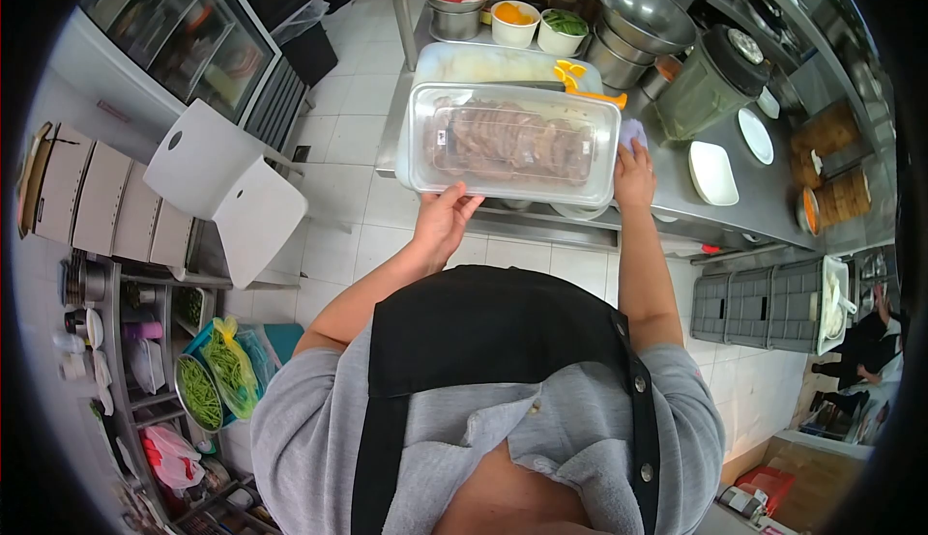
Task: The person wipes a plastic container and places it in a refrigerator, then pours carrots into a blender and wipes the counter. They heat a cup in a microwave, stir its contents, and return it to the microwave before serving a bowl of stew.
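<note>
A clear lidded container [512, 187] with pinkish-brown meat inside rests over a pale cutting board [449, 63] on the steel counter. My left hand [447, 221] is at its near edge, fingers at the rim and thumb underneath or hidden. My right hand [634, 175] is beside its right end, with a light purple cloth [632, 134] at the fingertips; the fingers are bent round the cloth. Behind the container lie a knife with an orange handle [595, 98] and some cut orange pieces [570, 69].
Bowls of cut vegetables [515, 23] and steel bowls [643, 18] stand along the back. A blender [710, 81] and white dishes [713, 173] are on the right. A white chair [256, 216] stands left, and grey crates [764, 305] are at the right.
</note>
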